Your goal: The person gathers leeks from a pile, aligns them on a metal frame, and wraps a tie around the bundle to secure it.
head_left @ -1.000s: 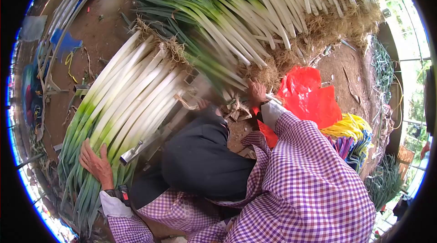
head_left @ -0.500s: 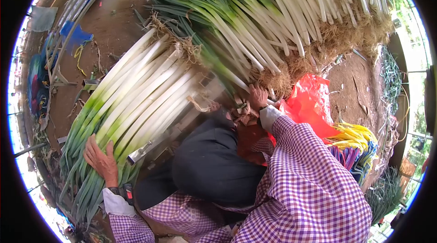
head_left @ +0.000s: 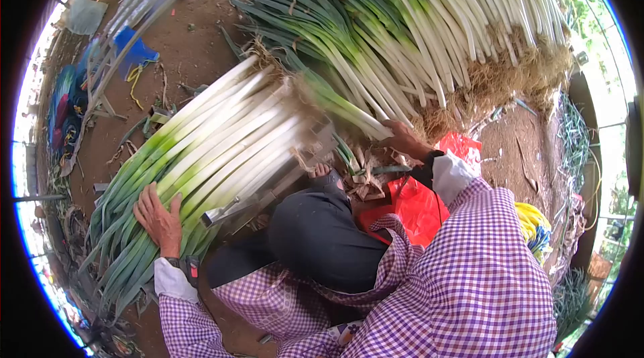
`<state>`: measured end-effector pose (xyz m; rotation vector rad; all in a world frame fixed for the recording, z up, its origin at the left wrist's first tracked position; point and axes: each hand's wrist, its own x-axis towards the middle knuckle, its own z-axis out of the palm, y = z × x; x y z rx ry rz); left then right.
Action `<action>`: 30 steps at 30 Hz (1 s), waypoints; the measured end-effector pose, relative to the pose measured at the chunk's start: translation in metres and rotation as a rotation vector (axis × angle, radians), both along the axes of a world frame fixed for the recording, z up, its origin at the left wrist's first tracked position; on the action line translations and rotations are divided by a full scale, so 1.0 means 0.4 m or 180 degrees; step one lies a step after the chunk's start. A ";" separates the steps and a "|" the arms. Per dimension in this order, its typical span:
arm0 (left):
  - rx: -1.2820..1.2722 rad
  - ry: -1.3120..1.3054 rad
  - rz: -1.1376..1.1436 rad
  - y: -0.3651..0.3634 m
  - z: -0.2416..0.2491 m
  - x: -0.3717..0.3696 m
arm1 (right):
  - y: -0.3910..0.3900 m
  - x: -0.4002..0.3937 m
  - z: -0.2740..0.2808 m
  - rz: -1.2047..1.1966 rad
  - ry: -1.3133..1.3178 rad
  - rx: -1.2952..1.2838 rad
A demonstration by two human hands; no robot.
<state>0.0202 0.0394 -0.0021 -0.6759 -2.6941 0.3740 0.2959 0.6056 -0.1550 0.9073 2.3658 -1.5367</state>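
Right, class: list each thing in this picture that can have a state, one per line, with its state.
Left hand: flat, palm down on the bundle.
Right hand: closed on a leek.
Leek: held at its white end, blurred.
Bundle: trimmed, stalks lying side by side.
Pile: untrimmed, roots still on.
Red bag: crumpled, partly hidden by the sleeve.

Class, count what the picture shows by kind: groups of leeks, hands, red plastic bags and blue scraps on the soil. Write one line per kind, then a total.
Groups of leeks: 2 (cleaned bundle, rooted pile)
Hands: 2 (left hand, right hand)
Red plastic bag: 1
Blue scrap: 1
Total: 6
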 end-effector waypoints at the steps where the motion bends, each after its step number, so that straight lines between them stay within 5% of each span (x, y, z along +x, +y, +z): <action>1: 0.0029 -0.0008 0.0023 0.004 0.000 0.006 | -0.003 -0.003 0.046 -0.0083 0.0196 0.0214; 3: 0.0098 0.0014 0.0022 0.009 -0.002 0.011 | 0.022 0.001 0.095 0.0060 0.0540 0.0637; 9: 0.0284 -0.0010 0.0076 0.015 0.008 0.017 | 0.036 -0.023 0.495 -0.0097 0.0521 -0.0284; 16: 0.0512 -0.0111 0.0068 0.021 0.025 0.028 | -0.067 -0.084 0.820 0.0162 0.1131 -0.0279; 23: 0.0596 -0.0128 0.0057 0.015 0.017 0.029 | -0.242 -0.278 0.917 0.0746 0.1755 -0.0304; 30: 0.0744 -0.0056 -0.0009 0.012 0.016 0.036 | -0.403 -0.615 0.809 0.2193 0.1934 -0.0401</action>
